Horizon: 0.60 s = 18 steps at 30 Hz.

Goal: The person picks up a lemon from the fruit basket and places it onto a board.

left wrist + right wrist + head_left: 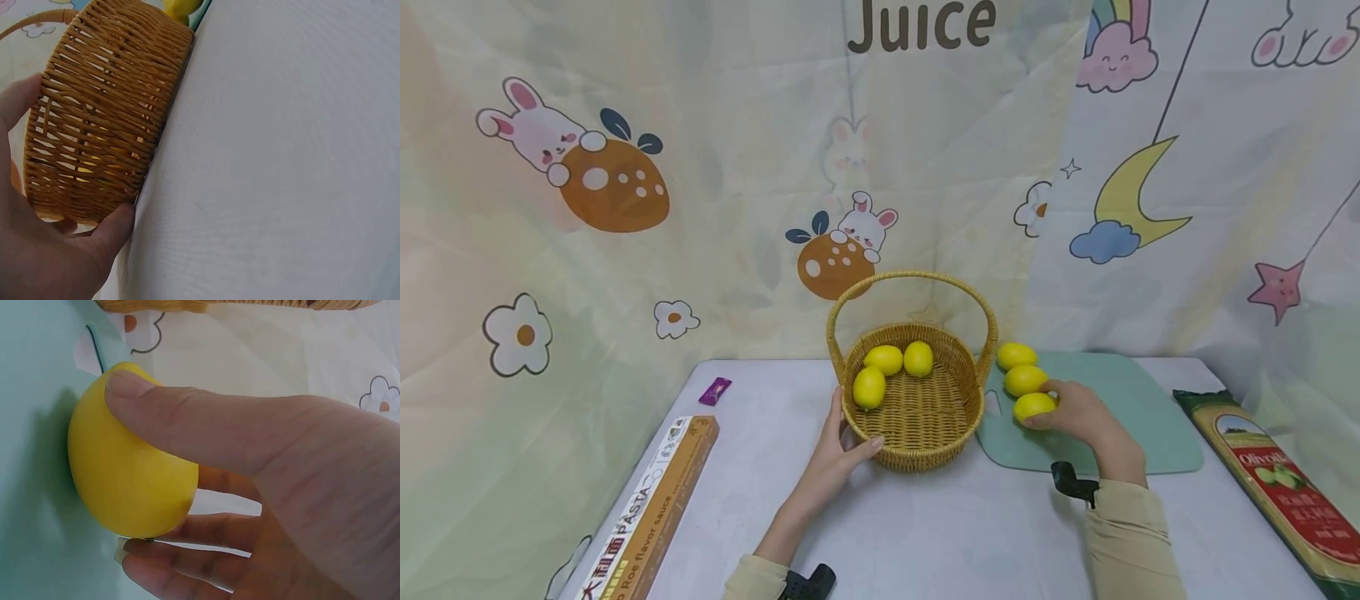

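Observation:
A round wicker basket (pixel 936 412) with a tall arched handle stands mid-table, holding three yellow lemons (pixel 868 388) at its left and back. My left hand (pixel 833 462) grips the basket's front left side, thumb at the front and fingers along the side; the left wrist view shows them against the woven wall (pixel 106 112). To the right, my right hand (pixel 1090 421) holds a lemon (pixel 125 462) between thumb and fingers, close over the green cutting board (pixel 1120 417). Two more lemons (pixel 1026 381) lie behind it at the board's left edge.
A long pasta box (pixel 655 508) lies along the table's left side, with a small purple packet (pixel 715 391) behind it. On the far right is an Olivoilà bag (pixel 1273 483). A printed cloth (pixel 737 208) hangs behind the white table.

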Each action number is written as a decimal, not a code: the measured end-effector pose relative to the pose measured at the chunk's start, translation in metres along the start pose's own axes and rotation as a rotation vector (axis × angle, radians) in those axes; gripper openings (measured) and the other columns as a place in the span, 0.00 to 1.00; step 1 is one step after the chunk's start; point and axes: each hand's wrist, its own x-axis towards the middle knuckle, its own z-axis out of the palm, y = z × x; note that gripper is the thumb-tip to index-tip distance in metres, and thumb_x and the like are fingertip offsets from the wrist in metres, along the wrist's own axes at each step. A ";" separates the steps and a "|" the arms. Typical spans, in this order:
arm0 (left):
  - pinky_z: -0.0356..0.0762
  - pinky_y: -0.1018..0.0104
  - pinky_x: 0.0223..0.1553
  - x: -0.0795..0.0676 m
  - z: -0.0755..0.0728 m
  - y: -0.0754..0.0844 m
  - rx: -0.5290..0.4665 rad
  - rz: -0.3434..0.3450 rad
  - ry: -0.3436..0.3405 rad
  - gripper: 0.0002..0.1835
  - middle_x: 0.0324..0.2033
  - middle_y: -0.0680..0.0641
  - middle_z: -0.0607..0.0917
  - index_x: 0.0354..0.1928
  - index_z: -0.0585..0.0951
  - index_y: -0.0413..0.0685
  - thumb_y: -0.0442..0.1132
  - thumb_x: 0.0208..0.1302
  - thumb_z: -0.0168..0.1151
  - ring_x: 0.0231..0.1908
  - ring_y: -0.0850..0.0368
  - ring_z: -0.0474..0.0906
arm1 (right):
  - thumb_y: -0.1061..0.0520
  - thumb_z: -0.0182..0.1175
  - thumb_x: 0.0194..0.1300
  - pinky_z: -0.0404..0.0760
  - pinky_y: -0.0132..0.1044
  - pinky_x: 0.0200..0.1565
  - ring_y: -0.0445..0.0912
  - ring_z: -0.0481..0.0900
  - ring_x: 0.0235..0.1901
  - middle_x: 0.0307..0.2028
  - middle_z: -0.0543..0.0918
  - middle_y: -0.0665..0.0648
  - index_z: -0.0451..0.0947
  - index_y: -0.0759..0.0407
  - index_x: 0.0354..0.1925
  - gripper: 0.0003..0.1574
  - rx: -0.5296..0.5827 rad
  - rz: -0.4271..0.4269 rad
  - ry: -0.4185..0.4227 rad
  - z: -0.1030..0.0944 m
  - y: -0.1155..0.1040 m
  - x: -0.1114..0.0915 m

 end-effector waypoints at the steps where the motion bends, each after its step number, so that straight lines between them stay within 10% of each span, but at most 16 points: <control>1: 0.39 0.39 0.76 0.000 0.000 0.000 0.000 0.001 0.000 0.57 0.79 0.55 0.40 0.76 0.34 0.79 0.50 0.62 0.69 0.79 0.51 0.37 | 0.42 0.72 0.56 0.72 0.64 0.55 0.65 0.73 0.54 0.59 0.75 0.74 0.70 0.71 0.63 0.49 0.002 0.002 0.000 0.000 0.000 0.000; 18: 0.37 0.35 0.75 0.000 0.000 0.000 0.018 -0.016 0.007 0.58 0.79 0.53 0.40 0.77 0.34 0.78 0.51 0.62 0.69 0.79 0.49 0.36 | 0.42 0.69 0.59 0.75 0.65 0.53 0.70 0.71 0.57 0.63 0.70 0.78 0.64 0.70 0.68 0.51 -0.023 0.054 -0.004 -0.021 -0.010 -0.010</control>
